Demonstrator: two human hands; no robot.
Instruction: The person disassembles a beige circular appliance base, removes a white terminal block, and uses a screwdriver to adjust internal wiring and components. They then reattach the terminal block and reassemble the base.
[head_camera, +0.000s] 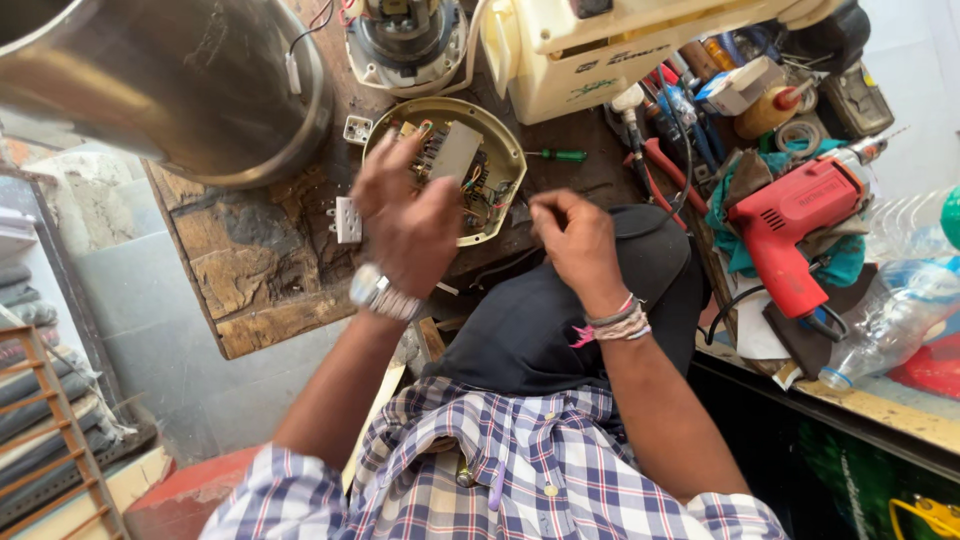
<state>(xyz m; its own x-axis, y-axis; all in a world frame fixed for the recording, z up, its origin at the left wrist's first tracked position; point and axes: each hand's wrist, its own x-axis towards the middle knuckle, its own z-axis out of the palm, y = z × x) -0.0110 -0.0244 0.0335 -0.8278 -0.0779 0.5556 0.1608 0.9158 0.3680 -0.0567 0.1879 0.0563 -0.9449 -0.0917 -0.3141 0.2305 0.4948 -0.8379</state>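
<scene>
A round cream housing (497, 150) with a circuit board and coloured wires inside lies on the worn wooden bench (260, 265). My left hand (405, 220), a metal watch on its wrist, is spread over the housing's near left side, fingertips on the board. My right hand (575, 235), with thread bracelets at the wrist, hovers just right of the housing with fingers curled together; whether anything small is pinched in them is not visible. A black cloth shape (560, 320) sits below both hands.
A big steel vessel (170, 80) fills the upper left. Behind the housing stand a motor unit (405, 40) and a white appliance body (600, 55). A green-handled screwdriver (560, 155), white socket (347, 220), red drill (790, 215), plastic bottles (900, 295) and loose tools crowd the right.
</scene>
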